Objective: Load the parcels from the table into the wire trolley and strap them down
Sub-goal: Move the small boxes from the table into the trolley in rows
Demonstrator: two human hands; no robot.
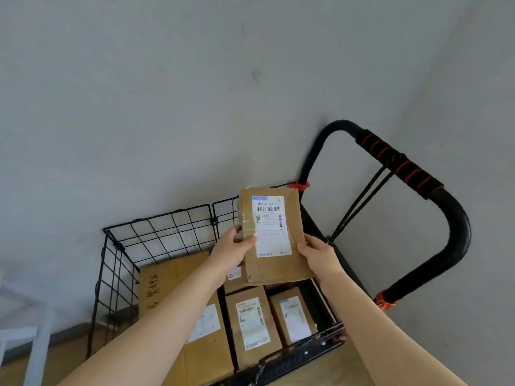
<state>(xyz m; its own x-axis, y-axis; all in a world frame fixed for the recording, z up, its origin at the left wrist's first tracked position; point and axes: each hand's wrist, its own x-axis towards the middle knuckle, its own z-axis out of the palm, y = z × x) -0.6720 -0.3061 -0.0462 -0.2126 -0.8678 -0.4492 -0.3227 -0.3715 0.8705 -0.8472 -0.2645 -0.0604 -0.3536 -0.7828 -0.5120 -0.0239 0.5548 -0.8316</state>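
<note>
I hold a flat brown cardboard parcel (pixel 274 238) with a white shipping label above the black wire trolley (pixel 156 232). My left hand (pixel 232 252) grips its left edge, thumb on the top face. My right hand (pixel 316 253) grips its right edge. Inside the trolley lie a large brown box (pixel 178 277) with handwriting on the left, and two smaller labelled parcels side by side, one in the middle (pixel 252 324) and one on the right (pixel 294 316). Another small parcel (pixel 234 282) is mostly hidden under the held one.
The trolley's black handle (pixel 401 162) with red-striped grip curves up on the right, and black elastic cords (pixel 359 203) run down from it. A grey wall stands right behind the trolley. A white frame (pixel 36 349) shows at the lower left over wooden flooring.
</note>
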